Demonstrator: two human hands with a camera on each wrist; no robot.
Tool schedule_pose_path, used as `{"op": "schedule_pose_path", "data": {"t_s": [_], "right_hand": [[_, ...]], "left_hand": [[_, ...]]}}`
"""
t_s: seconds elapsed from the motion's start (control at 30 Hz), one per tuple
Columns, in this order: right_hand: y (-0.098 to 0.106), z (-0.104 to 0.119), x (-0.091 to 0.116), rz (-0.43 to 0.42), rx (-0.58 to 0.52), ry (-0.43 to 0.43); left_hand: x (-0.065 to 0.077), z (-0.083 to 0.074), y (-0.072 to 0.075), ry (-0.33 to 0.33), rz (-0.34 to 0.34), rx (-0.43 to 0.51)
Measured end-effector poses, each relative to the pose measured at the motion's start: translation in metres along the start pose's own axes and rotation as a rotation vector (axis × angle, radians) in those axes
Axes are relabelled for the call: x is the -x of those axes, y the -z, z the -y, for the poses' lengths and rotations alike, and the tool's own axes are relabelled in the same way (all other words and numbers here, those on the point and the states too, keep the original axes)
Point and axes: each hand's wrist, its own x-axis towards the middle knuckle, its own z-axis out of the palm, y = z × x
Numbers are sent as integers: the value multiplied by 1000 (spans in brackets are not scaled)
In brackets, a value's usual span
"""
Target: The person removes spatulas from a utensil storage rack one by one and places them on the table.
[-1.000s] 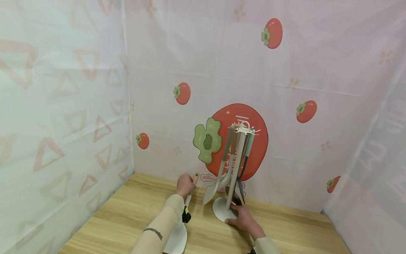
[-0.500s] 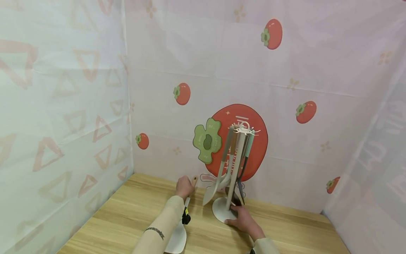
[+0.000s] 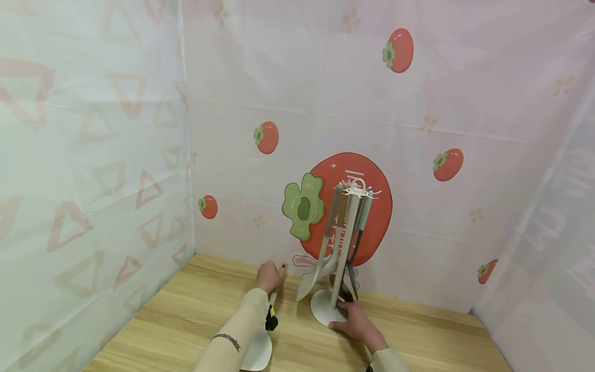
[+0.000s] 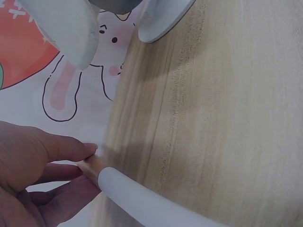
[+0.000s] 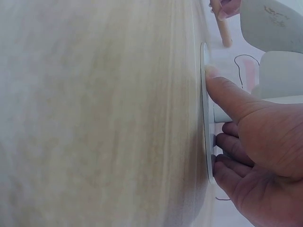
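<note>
In the head view my left hand (image 3: pixel 269 278) pinches the wooden handle (image 3: pixel 282 269) of a white spatula (image 3: pixel 257 353). Its broad blade lies toward me, partly behind my left sleeve. The left wrist view has thumb and fingers on the wooden part, just behind the white neck (image 4: pixel 142 201). A white utensil stand (image 3: pixel 344 248) is upright on the table, several utensils hanging from its top ring (image 3: pixel 357 191). My right hand (image 3: pixel 357 323) grips the stand's round base (image 3: pixel 321 308). In the right wrist view the thumb presses the rim (image 5: pixel 206 101), with curled fingers near the pole.
Among the hanging utensils are a grey-handled turner (image 3: pixel 309 284) and a dark one with a mint handle (image 3: pixel 366 212). The wooden table (image 3: pixel 186 320) meets a printed back curtain (image 3: pixel 232 227) close behind the stand. Another curtain (image 3: pixel 93 181) closes the left side.
My left hand has shifted slightly left and toward me, bringing the spatula's handle along and leaning it further over. My right hand and the stand have stayed put.
</note>
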Motion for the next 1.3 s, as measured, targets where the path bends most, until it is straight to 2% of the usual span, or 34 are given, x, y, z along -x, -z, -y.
{"op": "schedule_pose_path", "data": {"t_s": [0.23, 0.5, 0.8, 1.3], "right_hand": [[2, 1, 0, -2, 2, 19], [2, 2, 0, 1, -6, 44], [2, 4, 1, 4, -7, 28], [3, 3, 0, 17, 0, 8]], "left_hand": [[5, 0, 1, 5, 0, -15], [7, 7, 1, 4, 24, -7], [11, 11, 2, 0, 66, 20], [11, 15, 2, -34, 73, 43]]}}
